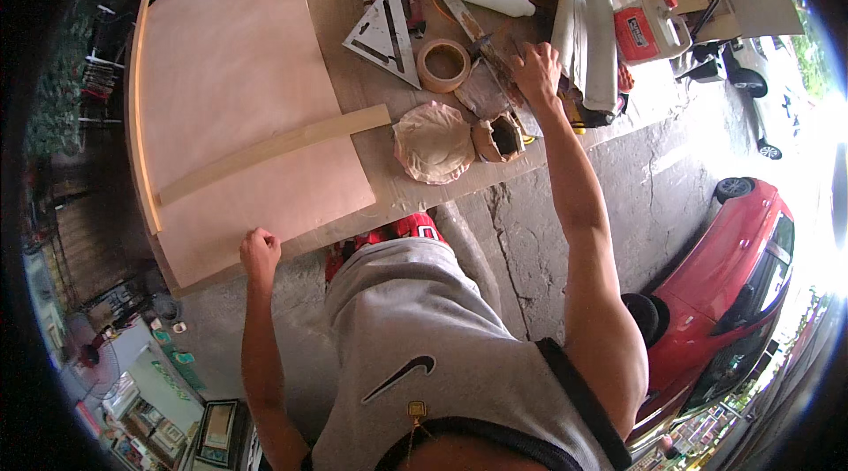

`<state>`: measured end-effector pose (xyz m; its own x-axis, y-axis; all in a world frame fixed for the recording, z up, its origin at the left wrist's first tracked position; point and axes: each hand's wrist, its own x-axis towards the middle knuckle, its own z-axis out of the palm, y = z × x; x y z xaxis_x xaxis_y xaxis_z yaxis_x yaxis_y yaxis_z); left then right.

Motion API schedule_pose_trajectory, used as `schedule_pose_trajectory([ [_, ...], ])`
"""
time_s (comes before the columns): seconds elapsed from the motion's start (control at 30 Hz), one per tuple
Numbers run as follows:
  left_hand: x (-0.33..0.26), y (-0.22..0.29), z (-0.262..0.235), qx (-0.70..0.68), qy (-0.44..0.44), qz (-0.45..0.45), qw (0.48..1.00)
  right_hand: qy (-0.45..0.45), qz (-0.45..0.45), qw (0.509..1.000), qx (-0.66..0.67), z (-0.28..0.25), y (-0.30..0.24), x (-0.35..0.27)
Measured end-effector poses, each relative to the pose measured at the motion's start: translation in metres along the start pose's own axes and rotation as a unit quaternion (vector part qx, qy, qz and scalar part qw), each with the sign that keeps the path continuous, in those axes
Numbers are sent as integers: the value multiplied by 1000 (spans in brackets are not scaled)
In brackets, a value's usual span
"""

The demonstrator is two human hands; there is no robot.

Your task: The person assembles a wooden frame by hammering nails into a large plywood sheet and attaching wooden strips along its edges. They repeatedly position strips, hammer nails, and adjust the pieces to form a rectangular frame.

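L hand (260, 252) fisted on plywood sheet (238, 74) edge near wood strip (274, 149); R hand (534, 69) fingers spread, reaching among tools by tape roll (443, 64), grip unclear.

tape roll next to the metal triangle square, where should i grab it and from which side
Take the tape roll from above. It lies flat on the bench with its open centre facing up, so a grip across the ring wall, one finger in the hole and thumb on the outer rim, suits it. The right hand is nearest; come in from that side, clear of the triangle square.
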<state>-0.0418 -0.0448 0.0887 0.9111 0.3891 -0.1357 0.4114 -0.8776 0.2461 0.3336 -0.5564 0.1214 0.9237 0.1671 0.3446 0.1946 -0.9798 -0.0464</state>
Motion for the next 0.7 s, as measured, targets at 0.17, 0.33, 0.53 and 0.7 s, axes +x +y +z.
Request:
schedule_pose_trajectory([
  [0.17,9,-5,8,49,-38,-3,998,-201,-175,951,156,-8,-57,-28],
  [0.33,10,6,5,65,-27,-5,998,-271,-218,938,-11,-1,-135,-79],
  [0.53,9,15,-1,95,-16,-17,995,-282,-137,936,159,22,-137,-80],
  [0.7,11,5,7,109,-11,-23,994,-298,-20,900,317,-2,-113,-41],
])
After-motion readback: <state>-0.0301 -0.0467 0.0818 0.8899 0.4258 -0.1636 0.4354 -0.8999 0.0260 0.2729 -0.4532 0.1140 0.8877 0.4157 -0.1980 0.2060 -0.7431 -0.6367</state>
